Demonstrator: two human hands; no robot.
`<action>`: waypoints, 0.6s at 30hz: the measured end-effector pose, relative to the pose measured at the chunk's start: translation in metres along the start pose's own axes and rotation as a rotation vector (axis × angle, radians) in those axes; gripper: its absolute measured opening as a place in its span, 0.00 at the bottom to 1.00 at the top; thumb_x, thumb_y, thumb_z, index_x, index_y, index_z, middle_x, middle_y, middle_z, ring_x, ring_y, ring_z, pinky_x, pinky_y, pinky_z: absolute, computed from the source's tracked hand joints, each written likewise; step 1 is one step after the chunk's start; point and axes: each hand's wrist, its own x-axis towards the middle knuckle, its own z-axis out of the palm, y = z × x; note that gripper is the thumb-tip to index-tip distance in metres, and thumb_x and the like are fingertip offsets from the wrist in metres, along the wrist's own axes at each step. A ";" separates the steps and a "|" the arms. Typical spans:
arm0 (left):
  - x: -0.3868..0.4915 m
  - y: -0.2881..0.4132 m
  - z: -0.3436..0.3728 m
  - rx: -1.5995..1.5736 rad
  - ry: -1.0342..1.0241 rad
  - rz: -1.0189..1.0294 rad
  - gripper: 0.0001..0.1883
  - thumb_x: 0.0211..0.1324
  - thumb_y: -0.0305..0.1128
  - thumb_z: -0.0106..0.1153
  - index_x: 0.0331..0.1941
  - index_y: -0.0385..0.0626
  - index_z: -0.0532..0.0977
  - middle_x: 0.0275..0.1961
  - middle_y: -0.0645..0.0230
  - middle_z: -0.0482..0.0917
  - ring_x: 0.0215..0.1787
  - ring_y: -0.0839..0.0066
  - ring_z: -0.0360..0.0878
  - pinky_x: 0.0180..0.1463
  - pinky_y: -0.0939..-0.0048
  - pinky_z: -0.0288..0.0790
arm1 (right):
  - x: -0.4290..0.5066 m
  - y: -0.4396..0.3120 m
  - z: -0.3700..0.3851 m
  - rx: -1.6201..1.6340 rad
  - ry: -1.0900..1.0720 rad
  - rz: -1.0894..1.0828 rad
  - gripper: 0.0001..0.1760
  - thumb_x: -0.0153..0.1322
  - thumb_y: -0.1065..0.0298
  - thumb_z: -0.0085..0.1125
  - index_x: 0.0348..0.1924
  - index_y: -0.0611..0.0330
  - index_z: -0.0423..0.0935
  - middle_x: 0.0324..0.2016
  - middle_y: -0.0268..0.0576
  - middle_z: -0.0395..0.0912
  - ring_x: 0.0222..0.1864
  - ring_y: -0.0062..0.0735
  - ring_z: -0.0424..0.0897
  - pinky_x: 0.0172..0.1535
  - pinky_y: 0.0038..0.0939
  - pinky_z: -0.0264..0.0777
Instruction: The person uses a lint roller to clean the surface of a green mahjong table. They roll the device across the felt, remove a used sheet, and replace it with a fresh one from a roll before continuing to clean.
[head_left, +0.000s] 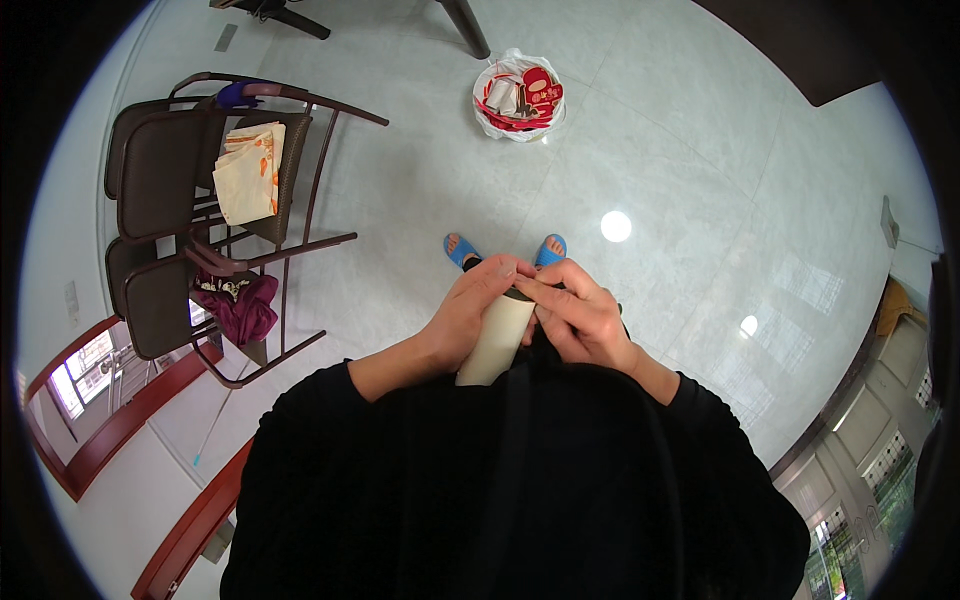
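In front of my black top I hold a cream cylinder (491, 341), tilted, with its dark upper end (517, 294) pointing away from me. My left hand (476, 307) wraps around its left side, fingers curled over the top. My right hand (581, 315) is bent at the cylinder's upper right, its fingertips gripping the rim beside the dark end. A bit of something dark shows under the right fingers; what it is cannot be made out. The cylinder's lower end is hidden against my clothing.
Blue slippers (551, 251) are on my feet on the pale tiled floor. Ahead stands a white-lined bin (480, 101) with red packaging inside. Dark metal-framed chairs (161, 176) line the left, bearing a folded cream cloth (247, 176) and a maroon cloth (244, 307). Panelled doors (862, 427) stand at right.
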 end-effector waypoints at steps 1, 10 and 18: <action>-0.001 0.003 0.000 -0.009 -0.001 0.002 0.18 0.69 0.47 0.39 0.49 0.44 0.66 0.32 0.63 0.76 0.29 0.74 0.77 0.33 0.73 0.71 | 0.003 -0.001 0.000 0.070 0.019 0.019 0.23 0.58 0.88 0.51 0.47 0.68 0.77 0.33 0.41 0.71 0.23 0.27 0.76 0.28 0.24 0.72; -0.009 0.012 -0.002 0.074 -0.050 -0.098 0.20 0.65 0.48 0.43 0.53 0.47 0.63 0.40 0.60 0.74 0.32 0.70 0.77 0.36 0.71 0.71 | 0.020 0.031 -0.032 0.901 0.094 1.085 0.25 0.77 0.53 0.41 0.47 0.71 0.73 0.25 0.33 0.69 0.14 0.15 0.56 0.18 0.19 0.49; 0.005 0.012 -0.030 0.070 0.070 0.139 0.20 0.64 0.37 0.51 0.55 0.43 0.63 0.44 0.57 0.75 0.35 0.71 0.78 0.40 0.71 0.74 | -0.022 0.033 -0.017 0.602 -0.062 0.878 0.23 0.74 0.62 0.51 0.57 0.68 0.64 0.27 0.34 0.70 0.33 0.22 0.73 0.41 0.23 0.67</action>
